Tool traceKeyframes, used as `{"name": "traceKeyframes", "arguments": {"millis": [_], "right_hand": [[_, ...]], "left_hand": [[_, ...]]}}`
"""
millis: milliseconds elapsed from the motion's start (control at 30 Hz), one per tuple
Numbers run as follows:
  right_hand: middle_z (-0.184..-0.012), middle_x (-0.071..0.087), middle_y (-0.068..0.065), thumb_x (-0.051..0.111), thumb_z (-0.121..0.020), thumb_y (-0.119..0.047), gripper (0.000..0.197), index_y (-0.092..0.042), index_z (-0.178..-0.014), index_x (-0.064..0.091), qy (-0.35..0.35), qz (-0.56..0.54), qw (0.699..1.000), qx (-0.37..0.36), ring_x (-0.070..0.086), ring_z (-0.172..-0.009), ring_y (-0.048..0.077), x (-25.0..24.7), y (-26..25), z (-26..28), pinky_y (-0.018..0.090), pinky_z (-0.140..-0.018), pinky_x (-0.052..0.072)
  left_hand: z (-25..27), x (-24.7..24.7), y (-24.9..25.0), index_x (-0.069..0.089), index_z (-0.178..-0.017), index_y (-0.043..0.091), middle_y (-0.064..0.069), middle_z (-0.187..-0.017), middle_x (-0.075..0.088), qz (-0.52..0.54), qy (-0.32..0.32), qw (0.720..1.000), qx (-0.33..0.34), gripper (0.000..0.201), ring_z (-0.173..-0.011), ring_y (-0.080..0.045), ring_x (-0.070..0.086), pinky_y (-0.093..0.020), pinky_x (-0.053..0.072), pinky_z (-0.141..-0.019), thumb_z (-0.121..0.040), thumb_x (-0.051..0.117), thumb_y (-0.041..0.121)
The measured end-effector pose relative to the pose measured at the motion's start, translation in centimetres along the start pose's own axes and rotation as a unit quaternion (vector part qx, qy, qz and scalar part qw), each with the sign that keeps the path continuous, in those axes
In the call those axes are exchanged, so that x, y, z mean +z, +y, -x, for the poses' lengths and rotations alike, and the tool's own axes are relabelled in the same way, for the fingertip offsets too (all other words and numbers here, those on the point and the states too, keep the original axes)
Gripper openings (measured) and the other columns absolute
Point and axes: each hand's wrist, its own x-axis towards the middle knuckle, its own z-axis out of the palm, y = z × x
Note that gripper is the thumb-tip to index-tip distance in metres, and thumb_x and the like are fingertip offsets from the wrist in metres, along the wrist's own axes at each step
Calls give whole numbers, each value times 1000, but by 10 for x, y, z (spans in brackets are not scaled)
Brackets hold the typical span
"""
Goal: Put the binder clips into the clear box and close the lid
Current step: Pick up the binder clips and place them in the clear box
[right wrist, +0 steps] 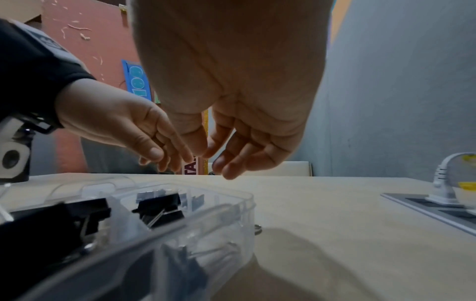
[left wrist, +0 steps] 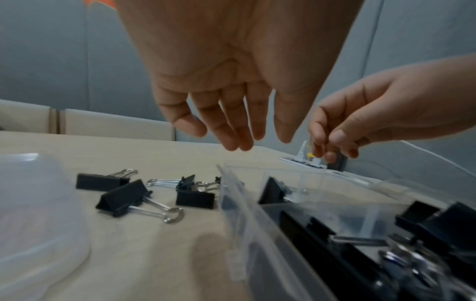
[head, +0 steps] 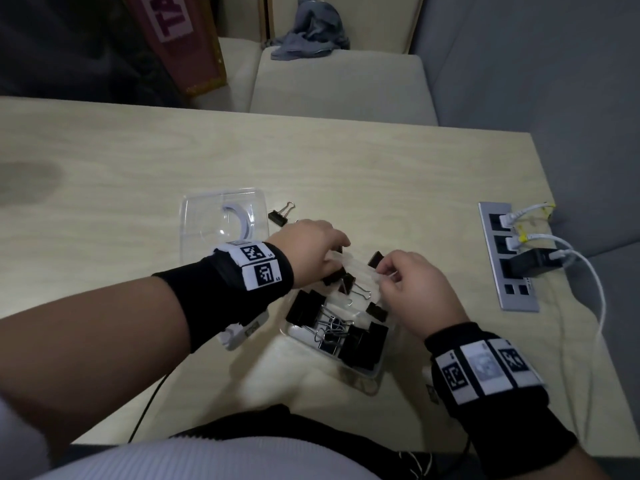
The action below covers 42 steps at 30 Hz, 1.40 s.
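The clear box (head: 363,382) stands open near the table's front, with several black binder clips (head: 363,341) inside. Its clear lid (head: 194,216) lies to the far left. My left hand (head: 337,251) hovers over the box's far-left edge, fingers relaxed and holding nothing (left wrist: 244,140). My right hand (head: 384,271) hangs over the far-right edge, fingers loosely curled and holding nothing (right wrist: 213,160). Loose binder clips (left wrist: 123,197) lie on the table left of the box wall (left wrist: 239,213). One loose clip (head: 278,217) lies beside the lid.
A metal socket panel (head: 512,292) with white cables and a black adapter (head: 530,263) is set into the table at the right. Beige chairs stand beyond the far edge, one with a grey cloth (head: 308,32). A thin black cable (head: 149,403) runs off the front edge.
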Motion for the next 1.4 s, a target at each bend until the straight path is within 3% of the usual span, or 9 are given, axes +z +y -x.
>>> {"name": "traceKeyframes", "arguments": {"millis": [167, 333, 433, 600, 900, 1100, 1167, 1300, 1400], "right_hand": [[-104, 57, -2, 46, -92, -19, 21, -25, -99, 65, -13, 48, 999, 19, 59, -87, 15, -4, 8, -25, 34, -78, 51], [-113, 50, -2, 41, -96, -17, 35, -32, -110, 69, -137, 50, 989, 28, 56, -96, 15, -2, 16, -54, 26, -83, 43], [-117, 56, 1, 51, -91, -28, 27, -36, -105, 71, -182, 78, 979, 37, 60, -98, 17, 3, 23, -68, 32, -92, 49], [-104, 44, 2, 66, -84, -28, 14, -26, -98, 68, -135, 124, 981, 68, 52, -85, 17, 7, 26, -74, 27, -78, 43], [-103, 48, 7, 60, -80, -20, 9, -16, -87, 59, -84, 153, 978, 113, 56, -79, 26, 4, 31, -66, 37, -73, 52], [-93, 54, -1, 56, -81, -24, 9, -20, -88, 57, 47, 23, 998, 45, 56, -78, 18, -19, 8, -39, 33, -71, 49], [-91, 55, -5, 57, -79, -25, 7, -23, -85, 59, 25, -17, 1000, 3, 57, -77, 14, -23, -4, -23, 31, -70, 48], [-92, 56, -4, 58, -80, -30, 6, -26, -84, 59, -109, 49, 993, -3, 56, -74, 12, -12, -12, -4, 31, -69, 48], [-95, 55, -6, 54, -84, -35, 10, -28, -89, 60, -98, 55, 994, 10, 57, -78, 13, -6, -10, -8, 33, -73, 50]], "left_hand": [[-9, -6, -22, 58, -118, 29, 0, -119, 57, -19, 71, 994, -75, 30, -112, -25, 52, -41, 46, -91, -89, 54, 26], [-13, -2, -51, 38, -135, 44, 0, -150, 32, -164, -42, 981, -98, 58, -135, -30, 31, -52, 30, -105, -83, 60, 27], [-13, 7, -56, 34, -136, 44, 0, -141, 42, -184, -75, 975, -103, 57, -125, -32, 41, -50, 34, -100, -85, 59, 33], [-13, 13, -52, 50, -117, 28, -3, -117, 54, -206, -56, 972, -99, 30, -106, -32, 48, -45, 38, -87, -88, 52, 19], [-12, 6, -51, 52, -110, 18, -6, -105, 57, -207, -73, 972, -83, 33, -101, -31, 55, -42, 41, -86, -87, 53, 42], [-14, -3, -47, 53, -101, 16, -5, -96, 63, -194, -70, 975, -84, 18, -85, -30, 60, -36, 40, -79, -87, 53, 27], [-14, -8, -46, 54, -100, 16, -6, -94, 65, -167, -75, 978, -100, 19, -84, -29, 60, -35, 43, -75, -88, 53, 31], [-16, -23, -42, 60, -101, 19, -5, -95, 68, -107, -28, 987, -114, 17, -88, -28, 61, -32, 47, -69, -86, 54, 25], [-16, -36, -33, 62, -102, 19, -5, -96, 70, -105, 21, 991, -83, 19, -88, -28, 62, -31, 44, -67, -87, 53, 24]]}}
